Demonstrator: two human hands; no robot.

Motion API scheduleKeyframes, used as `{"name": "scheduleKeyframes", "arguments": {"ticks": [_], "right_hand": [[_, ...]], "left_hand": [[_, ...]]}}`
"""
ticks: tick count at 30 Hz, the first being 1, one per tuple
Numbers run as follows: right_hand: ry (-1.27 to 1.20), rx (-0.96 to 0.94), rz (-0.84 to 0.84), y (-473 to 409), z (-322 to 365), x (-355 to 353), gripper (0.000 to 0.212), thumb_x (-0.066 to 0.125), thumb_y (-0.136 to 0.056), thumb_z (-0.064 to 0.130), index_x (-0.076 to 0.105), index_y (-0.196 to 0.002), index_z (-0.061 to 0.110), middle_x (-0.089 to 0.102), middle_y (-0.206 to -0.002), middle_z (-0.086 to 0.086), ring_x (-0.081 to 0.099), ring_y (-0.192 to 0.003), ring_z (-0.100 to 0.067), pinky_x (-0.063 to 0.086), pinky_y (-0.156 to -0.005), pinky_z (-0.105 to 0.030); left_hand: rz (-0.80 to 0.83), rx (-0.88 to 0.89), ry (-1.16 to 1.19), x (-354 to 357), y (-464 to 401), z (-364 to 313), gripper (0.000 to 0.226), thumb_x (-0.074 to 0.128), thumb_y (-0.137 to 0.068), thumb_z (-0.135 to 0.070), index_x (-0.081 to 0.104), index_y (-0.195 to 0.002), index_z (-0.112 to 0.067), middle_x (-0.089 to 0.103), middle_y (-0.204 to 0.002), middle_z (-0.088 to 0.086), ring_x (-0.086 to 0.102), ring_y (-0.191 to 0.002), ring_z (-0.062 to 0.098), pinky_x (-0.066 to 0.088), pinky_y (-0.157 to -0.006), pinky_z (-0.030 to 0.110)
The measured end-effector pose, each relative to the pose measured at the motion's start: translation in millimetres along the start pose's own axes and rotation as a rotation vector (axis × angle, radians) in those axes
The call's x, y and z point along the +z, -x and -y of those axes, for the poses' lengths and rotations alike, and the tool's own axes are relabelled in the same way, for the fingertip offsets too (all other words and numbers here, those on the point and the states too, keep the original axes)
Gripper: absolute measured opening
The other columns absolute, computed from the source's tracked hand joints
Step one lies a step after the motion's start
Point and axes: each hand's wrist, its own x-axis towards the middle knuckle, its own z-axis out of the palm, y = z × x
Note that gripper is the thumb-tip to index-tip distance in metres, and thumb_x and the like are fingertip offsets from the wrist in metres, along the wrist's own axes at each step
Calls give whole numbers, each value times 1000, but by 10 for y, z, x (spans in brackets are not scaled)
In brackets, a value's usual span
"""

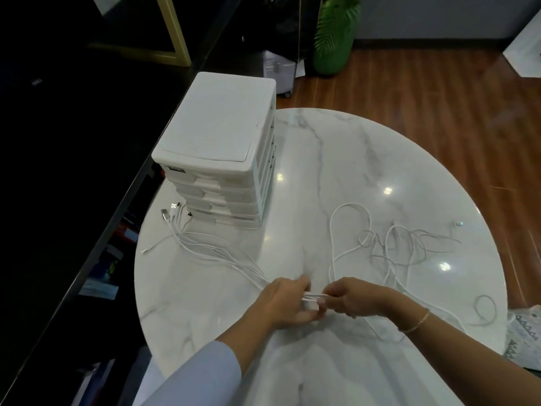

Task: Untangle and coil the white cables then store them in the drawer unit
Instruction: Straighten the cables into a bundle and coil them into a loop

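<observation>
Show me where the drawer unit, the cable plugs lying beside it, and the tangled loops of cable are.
drawer unit (216, 124): head view, on its flat top.
cable plugs (175, 210): head view, on the plug ends left of the unit's base.
tangled cable loops (389, 244): head view, on the crossing strands beyond the right hand.

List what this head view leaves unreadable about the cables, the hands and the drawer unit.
- Cable count: the white cables overlap in thin loops on the marble table, too fine to separate.
- Grip: the left hand and right hand cover the strands between them.
- Drawer contents: the drawer unit is seen from above, fronts foreshortened.
- Plug types: the connectors are too small.
- Patterned item: cut off by the right edge.
</observation>
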Motion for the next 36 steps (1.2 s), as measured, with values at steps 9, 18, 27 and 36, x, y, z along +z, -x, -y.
{"name": "scheduleKeyframes", "arguments": {"ticks": [9, 18, 27, 36], "right_hand": [[547, -125, 80, -39, -36, 170, 34, 33, -101, 39, 55, -110, 15, 62, -108, -12, 55, -95, -26, 38, -79, -32], [785, -163, -179, -198, 42, 282, 35, 29, -101, 40, 53, -110, 16, 64, -104, -11, 59, -96, -30, 32, -67, -30], [749, -190, -58, -125, 68, 334, 38, 28, -101, 42, 52, -108, 13, 62, -100, -17, 58, -92, -33, 34, -68, -31], [633, -170, -56, -112, 159, 428, 29, 31, -102, 32, 53, -107, 14, 62, -107, -9, 57, -97, -27, 34, -72, -30]], "left_hand": [[-294, 179, -242, 306, 310, 254, 73, 15, -97, -59, 49, -47, -18, 48, -37, -1, 46, -31, 17, 26, -32, 15], [-52, 24, -108, 311, 488, 265, 103, -15, -71, -77, 60, -93, -8, 69, -83, 11, 64, -75, 34, 44, -59, 33], [-107, 164, -243, 208, 507, 238, 64, 18, -97, -56, 60, -70, -15, 59, -63, -1, 53, -55, 19, 38, -64, 26], [117, -238, 171, 147, 439, -86, 37, 28, -102, -39, 51, -107, -11, 62, -110, 13, 57, -101, 31, 37, -78, 33]]}}
